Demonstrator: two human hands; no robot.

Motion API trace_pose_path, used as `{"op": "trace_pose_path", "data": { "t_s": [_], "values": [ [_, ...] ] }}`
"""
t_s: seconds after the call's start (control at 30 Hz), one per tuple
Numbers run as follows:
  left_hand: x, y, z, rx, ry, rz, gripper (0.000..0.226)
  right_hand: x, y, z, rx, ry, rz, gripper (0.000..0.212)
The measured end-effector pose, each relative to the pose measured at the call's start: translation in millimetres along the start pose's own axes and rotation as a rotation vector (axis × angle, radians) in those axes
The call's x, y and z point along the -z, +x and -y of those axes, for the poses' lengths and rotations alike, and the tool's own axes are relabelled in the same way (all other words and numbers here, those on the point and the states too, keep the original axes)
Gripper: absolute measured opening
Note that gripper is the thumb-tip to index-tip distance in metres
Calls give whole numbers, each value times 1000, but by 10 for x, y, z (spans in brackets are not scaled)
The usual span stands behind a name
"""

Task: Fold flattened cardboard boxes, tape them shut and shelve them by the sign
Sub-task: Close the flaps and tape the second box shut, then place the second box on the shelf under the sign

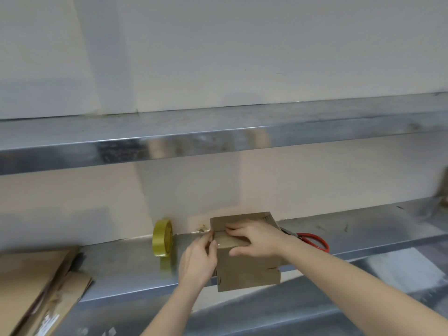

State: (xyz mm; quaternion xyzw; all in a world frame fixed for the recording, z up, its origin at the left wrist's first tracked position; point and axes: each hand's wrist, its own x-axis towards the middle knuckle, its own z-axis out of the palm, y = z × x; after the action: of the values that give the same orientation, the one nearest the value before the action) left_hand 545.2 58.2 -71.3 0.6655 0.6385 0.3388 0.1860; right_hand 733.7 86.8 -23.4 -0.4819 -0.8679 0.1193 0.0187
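A small brown cardboard box (pixel 247 272) stands on the front edge of the metal shelf (pixel 126 267), its top flaps closed. My right hand (pixel 254 241) lies flat on the top flaps, fingers spread over the seam. My left hand (pixel 198 258) grips the box's left upper edge, thumb and fingers pinching at the seam where a strip of tape seems to lie. A roll of yellowish tape (pixel 163 237) stands on edge to the left of the box, against the wall. Red-handled scissors (pixel 312 241) lie on the shelf behind my right wrist.
Flattened cardboard boxes (pixel 36 287) are stacked at the lower left of the shelf. A second metal shelf (pixel 218 137) runs above, close overhead. Something brown shows at the far right edge (pixel 442 190). The wall stands right behind the shelf.
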Motion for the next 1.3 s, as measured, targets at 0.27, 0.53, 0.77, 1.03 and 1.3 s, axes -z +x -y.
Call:
{"op": "trace_pose_path", "data": {
  "t_s": [0.27, 0.53, 0.77, 1.03, 1.3],
  "values": [
    [108, 161, -112, 7, 155, 92, 32, 44, -435, -593, -249, 85, 25, 57],
    [98, 374, -246, 22, 130, 440, 61, -76, -278, -635, -426, 336, 6, 68],
    [120, 305, -220, -16, 172, 432, 56, -102, -375, -434, -595, 207, -53, 68],
    [205, 297, -69, 115, -89, 170, 41, 166, -315, -589, -731, 495, -82, 65],
    [165, 387, 232, 299, -33, 327, 40, 184, -58, -491, -862, 847, 171, 83]
  ]
}}
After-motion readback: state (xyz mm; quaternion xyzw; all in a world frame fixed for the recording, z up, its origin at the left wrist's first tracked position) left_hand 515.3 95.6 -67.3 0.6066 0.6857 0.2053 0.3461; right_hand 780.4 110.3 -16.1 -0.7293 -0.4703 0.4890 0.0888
